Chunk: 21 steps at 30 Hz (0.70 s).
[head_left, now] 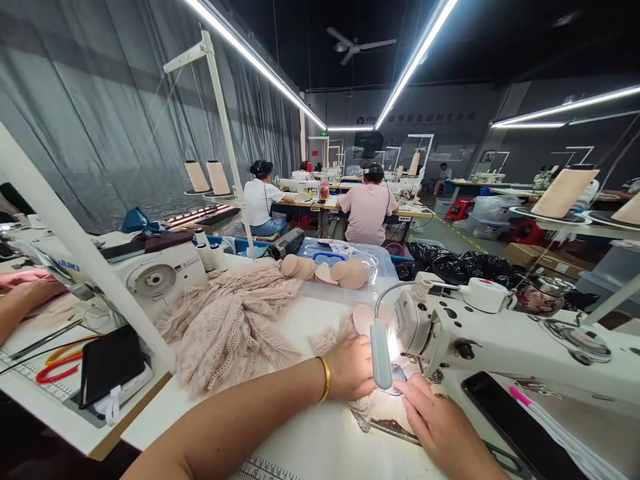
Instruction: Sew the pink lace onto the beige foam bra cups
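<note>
Bent over a piece of beige lace fabric [327,339], my left hand [347,368] is at the sewing machine's needle area, fingers closed on the cloth and fingertips partly hidden behind the grey lamp [381,357]. A round beige pad [363,320] lies just beyond that hand. My right hand [433,410] rests on the machine bed right of the needle, fingers stretched out, fingertips near the lit presser foot area. The white sewing machine [480,333] stands above it. Lace also shows below my left thumb. The needle itself is hidden.
A heap of beige lace [230,327] lies at left, stacked round pads [345,272] on a clear plastic box [383,260] behind. A dark phone [520,420] and a pink-tipped pen [521,396] lie right. A co-worker's hands [30,290] are far left; other people sit ahead.
</note>
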Tool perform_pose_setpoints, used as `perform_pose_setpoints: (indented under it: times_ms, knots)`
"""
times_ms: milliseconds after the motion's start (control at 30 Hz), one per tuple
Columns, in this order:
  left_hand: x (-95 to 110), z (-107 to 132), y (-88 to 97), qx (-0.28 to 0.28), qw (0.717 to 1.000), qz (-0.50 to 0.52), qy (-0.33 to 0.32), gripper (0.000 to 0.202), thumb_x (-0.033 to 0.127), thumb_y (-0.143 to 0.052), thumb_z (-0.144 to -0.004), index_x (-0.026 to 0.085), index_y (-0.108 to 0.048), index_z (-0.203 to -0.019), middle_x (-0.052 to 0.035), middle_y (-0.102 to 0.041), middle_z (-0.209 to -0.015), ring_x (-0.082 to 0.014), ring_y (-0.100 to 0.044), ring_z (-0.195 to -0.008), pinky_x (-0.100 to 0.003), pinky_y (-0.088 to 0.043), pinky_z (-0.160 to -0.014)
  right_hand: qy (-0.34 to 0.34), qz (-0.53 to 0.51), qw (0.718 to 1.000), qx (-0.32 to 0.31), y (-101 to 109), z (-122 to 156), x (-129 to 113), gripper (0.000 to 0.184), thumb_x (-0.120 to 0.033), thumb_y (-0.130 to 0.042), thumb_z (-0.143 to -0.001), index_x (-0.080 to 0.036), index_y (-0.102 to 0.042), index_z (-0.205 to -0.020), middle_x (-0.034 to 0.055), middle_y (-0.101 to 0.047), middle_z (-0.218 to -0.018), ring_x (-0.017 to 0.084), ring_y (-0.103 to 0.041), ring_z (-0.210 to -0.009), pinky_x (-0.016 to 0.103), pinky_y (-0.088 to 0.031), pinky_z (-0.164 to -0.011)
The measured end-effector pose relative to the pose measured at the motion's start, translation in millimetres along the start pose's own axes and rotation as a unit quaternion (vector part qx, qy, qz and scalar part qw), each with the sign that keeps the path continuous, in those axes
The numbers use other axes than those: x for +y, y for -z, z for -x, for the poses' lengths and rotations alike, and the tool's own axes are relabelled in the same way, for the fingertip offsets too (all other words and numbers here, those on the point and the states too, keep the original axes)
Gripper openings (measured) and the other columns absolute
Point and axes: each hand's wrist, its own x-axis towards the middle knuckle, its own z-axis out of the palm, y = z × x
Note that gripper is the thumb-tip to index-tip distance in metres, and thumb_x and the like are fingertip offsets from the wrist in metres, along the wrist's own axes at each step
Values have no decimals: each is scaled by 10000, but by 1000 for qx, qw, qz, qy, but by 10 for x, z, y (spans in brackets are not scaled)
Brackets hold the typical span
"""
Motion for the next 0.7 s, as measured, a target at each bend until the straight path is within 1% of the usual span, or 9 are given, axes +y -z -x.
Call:
perform_pose_setpoints:
  times_ms: [100, 233, 300, 367, 433, 533, 567, 667, 700]
  knots:
    - [9, -23, 17, -14, 1000, 6, 17, 211, 342, -633, -958, 188, -614, -815, -70, -665, -914, -256, -615, -892, -384, -484, -809, 26, -27, 999, 24, 19, -30, 15, 290, -214, -454, -1051, -279, -710, -1171, 43, -708, -900, 201, -691, -650, 311, -518, -552]
    - [-4, 73, 123, -22, 999, 20, 40, 152, 117, -691, -802, 180, -575, -876, -54, -656, -869, -226, -631, -813, -332, -509, -738, 45, -58, 996, 51, -12, -60, -105, 271, -252, -462, -1055, -293, -730, -1072, 39, -736, -854, 215, -739, -744, 308, -594, -667]
    - [64, 245, 216, -13, 998, 31, 52, 214, 92, -671, -806, 181, -579, -977, -50, -674, -898, -216, -650, -818, -320, -534, -739, 20, -109, 993, 50, -73, -79, -277, 276, -318, -447, -1087, -300, -697, -1202, 25, -748, -839, 204, -738, -716, 291, -596, -647]
    - [229, 481, 296, 24, 994, 87, 61, 257, 147, -659, -873, 199, -591, -1115, -53, -711, -1010, -212, -678, -918, -325, -560, -835, -68, -239, 967, 48, -144, -122, -511, 384, -454, -414, -1111, -280, -597, -1399, 9, -727, -774, 201, -702, -618, 288, -555, -560]
    - [469, 725, 329, 109, 951, 275, 93, 236, 281, -706, -925, 245, -647, -1150, -59, -733, -1139, -241, -682, -1068, -381, -542, -983, -183, -407, 893, 58, -189, -191, -762, 581, -645, -469, -1057, -244, -535, -1471, -14, -673, -694, 211, -666, -581, 310, -529, -556]
    - [841, 1005, 300, 137, 824, 523, 170, 309, 523, -682, -993, 232, -706, -1091, -60, -736, -1090, -218, -695, -974, -394, -577, -930, -265, -527, 802, 96, -196, -285, -1088, 829, -791, -680, -868, -220, -553, -1456, -35, -624, -666, 218, -650, -622, 335, -523, -615]
    - [938, 1066, 284, 134, 798, 556, 191, 392, 575, -648, -1009, 206, -703, -1130, -71, -731, -1086, -209, -697, -936, -395, -594, -886, -274, -536, 791, 112, -201, -290, -1178, 843, -794, -710, -842, -228, -565, -1450, -37, -615, -674, 219, -652, -638, 341, -529, -634]
    - [1121, 1164, 272, 136, 764, 586, 234, 554, 680, -571, -1014, 182, -682, -1229, -110, -735, -1091, -230, -727, -910, -400, -614, -798, -281, -525, 788, 154, -305, -171, -1431, 766, -757, -685, -884, -284, -568, -1476, -31, -591, -719, 226, -661, -666, 376, -564, -679]
    - [1152, 1174, 284, 150, 733, 611, 257, 576, 712, -574, -992, 191, -692, -1208, -118, -742, -1071, -250, -739, -909, -399, -614, -782, -287, -522, 787, 160, -370, -89, -1515, 760, -737, -676, -899, -305, -540, -1509, -29, -582, -720, 229, -658, -657, 389, -574, -675]
